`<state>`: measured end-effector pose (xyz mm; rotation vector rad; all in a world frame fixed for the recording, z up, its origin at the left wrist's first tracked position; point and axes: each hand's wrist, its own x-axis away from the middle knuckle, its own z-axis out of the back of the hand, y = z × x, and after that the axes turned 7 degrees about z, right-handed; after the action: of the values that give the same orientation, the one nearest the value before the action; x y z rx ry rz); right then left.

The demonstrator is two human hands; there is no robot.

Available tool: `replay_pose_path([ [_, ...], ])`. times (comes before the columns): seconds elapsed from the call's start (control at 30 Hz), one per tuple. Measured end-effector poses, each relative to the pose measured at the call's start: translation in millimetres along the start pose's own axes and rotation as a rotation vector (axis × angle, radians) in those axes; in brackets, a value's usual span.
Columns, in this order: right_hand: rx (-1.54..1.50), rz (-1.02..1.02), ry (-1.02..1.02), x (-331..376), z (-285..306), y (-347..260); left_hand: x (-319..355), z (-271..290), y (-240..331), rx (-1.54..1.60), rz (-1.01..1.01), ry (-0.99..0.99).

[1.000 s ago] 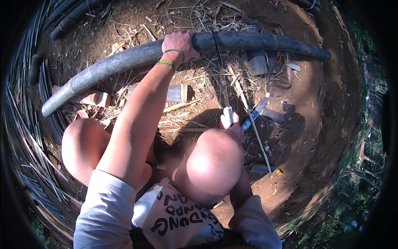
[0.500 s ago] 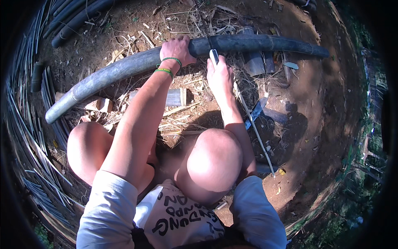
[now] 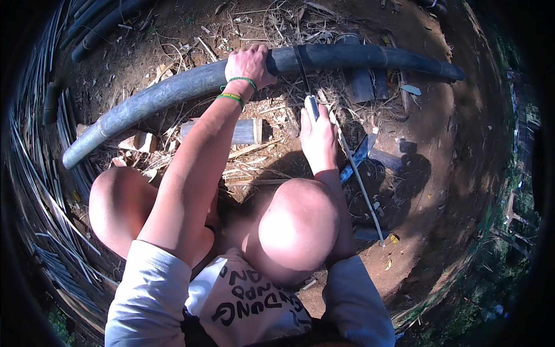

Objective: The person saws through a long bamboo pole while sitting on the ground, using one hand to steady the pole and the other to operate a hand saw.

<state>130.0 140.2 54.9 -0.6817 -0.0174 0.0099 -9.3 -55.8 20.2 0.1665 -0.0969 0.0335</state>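
Note:
A long grey-green bamboo pole (image 3: 162, 92) lies crosswise in front of me. My left hand (image 3: 250, 65) is wrapped over its top, left of the pole's middle. To the right of that, my right hand (image 3: 319, 140) grips the pale handle of a hand saw (image 3: 312, 107), on the near side of the pole. The saw's thin dark blade stretches away from me across the bamboo, a short way from my left hand. How deep the blade sits in the bamboo I cannot tell.
Short bamboo pieces (image 3: 359, 85) lie under the pole on the right, and another cut piece (image 3: 245, 132) lies nearer me. A large blade (image 3: 359, 157) and a thin stick (image 3: 361, 179) lie beside my right forearm. Split strips (image 3: 52, 202) are heaped at left; shavings litter the dirt.
My right hand has drawn the saw back toward me, so more of the blade shows on the near side. My left hand stays clamped on the pole.

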Motion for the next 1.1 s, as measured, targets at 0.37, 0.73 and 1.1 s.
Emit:
replay_pose_path([
  [0.37,0.148,-0.177,-0.004,58,12,27,-29,11,7,-0.011,-0.038,-0.198],
  [0.73,0.004,-0.017,0.056,-48,-5,10,-23,12,21,0.022,-0.046,-0.145],
  [1.1,-0.214,-0.482,0.010,72,8,32,-29,18,7,0.010,-0.043,-0.223],
])
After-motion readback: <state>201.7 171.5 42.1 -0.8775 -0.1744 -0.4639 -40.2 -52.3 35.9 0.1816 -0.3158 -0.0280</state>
